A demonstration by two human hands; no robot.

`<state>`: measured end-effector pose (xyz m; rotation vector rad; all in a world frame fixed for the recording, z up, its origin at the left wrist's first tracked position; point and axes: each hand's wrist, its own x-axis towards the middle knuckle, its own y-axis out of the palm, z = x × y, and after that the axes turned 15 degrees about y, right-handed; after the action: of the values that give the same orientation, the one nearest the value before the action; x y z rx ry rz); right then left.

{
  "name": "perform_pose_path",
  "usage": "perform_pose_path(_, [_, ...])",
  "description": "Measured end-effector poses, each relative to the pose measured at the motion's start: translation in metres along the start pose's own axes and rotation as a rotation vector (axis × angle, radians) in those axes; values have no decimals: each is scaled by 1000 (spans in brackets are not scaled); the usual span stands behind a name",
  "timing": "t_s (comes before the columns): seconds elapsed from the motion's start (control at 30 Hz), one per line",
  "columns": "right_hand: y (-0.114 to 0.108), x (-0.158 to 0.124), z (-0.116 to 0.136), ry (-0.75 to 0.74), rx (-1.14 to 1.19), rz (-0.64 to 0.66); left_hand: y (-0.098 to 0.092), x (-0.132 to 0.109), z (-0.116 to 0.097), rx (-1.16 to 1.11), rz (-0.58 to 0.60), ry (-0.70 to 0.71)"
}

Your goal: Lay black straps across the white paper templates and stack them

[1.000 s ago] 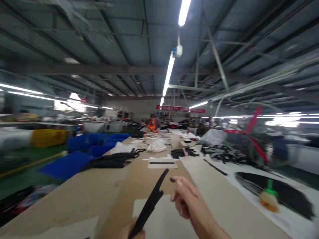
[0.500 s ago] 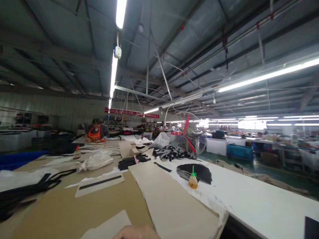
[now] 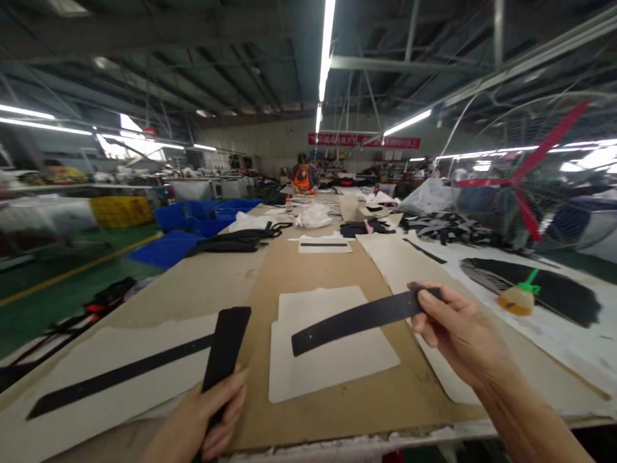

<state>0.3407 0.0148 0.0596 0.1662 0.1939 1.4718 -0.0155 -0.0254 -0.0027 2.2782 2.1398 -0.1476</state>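
A: Where's the strip [image 3: 354, 321]?
B: Right hand [image 3: 446, 321] has it, pinched at the right end, thumb on the near face, no gap. Free end points left, over the mid cards [image 3: 332, 370]. Can't tell if it touches them.
A: Left hand [image 3: 205, 411]?
B: Closed round the lower part of a black piece [image 3: 227, 337], top end sticking up. One layer or several, can't tell. In view its top covers the end of the flat strip [image 3: 125, 374] on the left card [image 3: 178, 341]; contact unclear.
A: How to handle it well?
B: End pinch looks right: most of the length is clear of fingers. Strip seems limp and bows slightly, so best held level, no twist. Firm but light thumb, else it may crease. Left wrist should stay high enough not to drag the flat strip.
A: Bottle [image 3: 515, 301]?
B: Beyond the right hand, apart from it. Wide swings that way look risky.
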Motion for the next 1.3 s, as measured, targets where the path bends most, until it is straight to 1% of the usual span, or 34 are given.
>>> perform_pose_path(0.1, [20, -11, -20, 101, -22, 144, 10, 5, -7, -17, -50, 8])
perform_pose_path(0.17, [31, -13, -34, 143, -32, 205, 17, 3, -10, -26, -29, -48])
perform_pose_path(0.23, [35, -9, -48, 155, -45, 194, 21, 1, -9, -79, 60, -99])
perform_pose_path(0.3, [32, -1, -60, 156, -90, 143, 22, 1, -6, -158, 120, -101])
perform_pose_path(0.33, [28, 2, -66, 166, -125, 124, 22, 2, -4, -181, 122, -91])
perform_pose_path(0.4, [19, 7, -77, 221, -204, 117, 20, 6, -1, -176, 88, -67])
perform_pose_path(0.47, [10, 10, -88, 294, -296, 133, 18, 11, 0, -97, 76, -57])
perform_pose_path(0.53, [1, 11, -98, 334, -397, 142, 18, 17, -1, 49, 86, -59])
perform_pose_path(0.6, [-8, 11, -106, 346, -496, 136, 18, 21, -2, 273, 77, -42])
perform_pose_path(0.67, [-16, 13, -111, 368, -572, 120, 19, 24, -4, 499, 88, 7])
perform_pose_path(0.73, [-23, 15, -111, 399, -631, 107, 21, 27, -6, 643, 125, 68])
perform_pose_path(0.8, [-27, 21, -108, 385, -696, 76, 23, 31, -9, 713, 160, 112])
perform_pose_path(0.9, [-28, 34, -102, 255, -815, -12, 26, 41, -15, 754, 128, 132])
perform_pose_path(0.97, [-26, 45, -101, 193, -880, -63, 29, 49, -19, 730, 106, 135])
perform_pose_path(1.03, [-24, 58, -104, 173, -948, -115, 31, 57, -21, 684, 92, 149])
perform_pose_path(1.17, [-21, 76, -115, 137, -1065, -202, 36, 71, -15, 593, 64, 128])
perform_pose_path(1.3, [-19, 81, -123, 127, -1134, -247, 37, 79, -4, 581, 51, 115])
